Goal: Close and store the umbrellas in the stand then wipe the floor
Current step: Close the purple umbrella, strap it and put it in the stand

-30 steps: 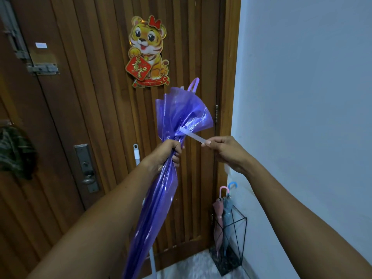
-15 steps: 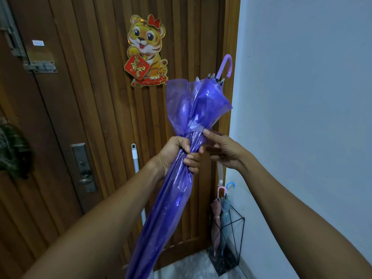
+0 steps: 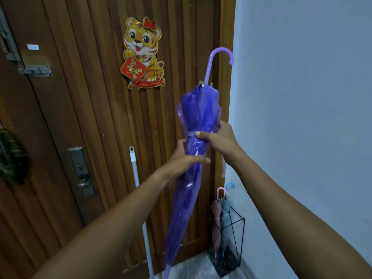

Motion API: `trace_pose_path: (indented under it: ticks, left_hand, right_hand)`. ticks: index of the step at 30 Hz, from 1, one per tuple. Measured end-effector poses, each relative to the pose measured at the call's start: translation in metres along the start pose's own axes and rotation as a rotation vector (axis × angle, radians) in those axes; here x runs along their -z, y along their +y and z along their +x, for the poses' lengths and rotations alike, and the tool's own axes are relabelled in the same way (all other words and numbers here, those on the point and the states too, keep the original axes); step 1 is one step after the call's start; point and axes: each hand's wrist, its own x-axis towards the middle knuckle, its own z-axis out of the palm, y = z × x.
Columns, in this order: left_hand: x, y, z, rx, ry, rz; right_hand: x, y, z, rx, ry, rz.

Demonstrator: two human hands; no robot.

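Note:
A folded purple see-through umbrella [image 3: 198, 115] stands nearly upright in front of me, hooked handle at the top, tip down by the floor. My left hand [image 3: 182, 158] is wrapped around its middle from the left. My right hand [image 3: 218, 137] grips it just above, thumb pressed on the pale strap around the canopy. Low at the right, a black wire umbrella stand [image 3: 240, 238] holds a pink umbrella [image 3: 216, 210] and a grey-blue umbrella [image 3: 225, 208], both folded.
A white mop pole [image 3: 138, 192] leans against the wooden door [image 3: 80, 117]. The door carries a tiger decoration [image 3: 143, 53] and a metal lock with knob [image 3: 81, 172]. A pale wall [image 3: 302, 97] fills the right. Speckled floor [image 3: 193, 266] shows below.
The right hand pulled the strap around the canopy and now presses it against the umbrella. The umbrella turned more upright and its hooked handle rose into view. The canopy is bundled tighter.

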Motion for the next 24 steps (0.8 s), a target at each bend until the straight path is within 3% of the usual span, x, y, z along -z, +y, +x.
trace_pose_path:
  ticks: [5, 8, 10, 13, 21, 24]
  left_hand:
    - [-0.01, -0.002, 0.01, -0.078, 0.385, 0.065]
    - [0.001, 0.004, 0.007, -0.106, 0.488, 0.049]
    - [0.008, 0.009, 0.009, -0.054, 0.497, 0.004]
    - [0.016, 0.02, 0.006, 0.031, 0.397, -0.162]
    - [0.019, 0.032, -0.003, 0.05, -0.153, -0.589]
    - [0.022, 0.036, -0.006, 0.103, -0.327, -0.628]
  right_hand:
    - [-0.01, -0.013, 0.008, 0.033, -0.114, -0.243]
    - [-0.001, -0.023, 0.01, -0.054, -0.103, -0.389]
    - [0.003, -0.029, 0.009, -0.057, -0.093, -0.365]
    - [0.007, -0.038, 0.004, -0.031, -0.103, -0.288]
    - [0.012, -0.032, -0.005, -0.044, -0.214, -0.095]
    - [0.01, -0.033, -0.008, -0.092, -0.324, 0.148]
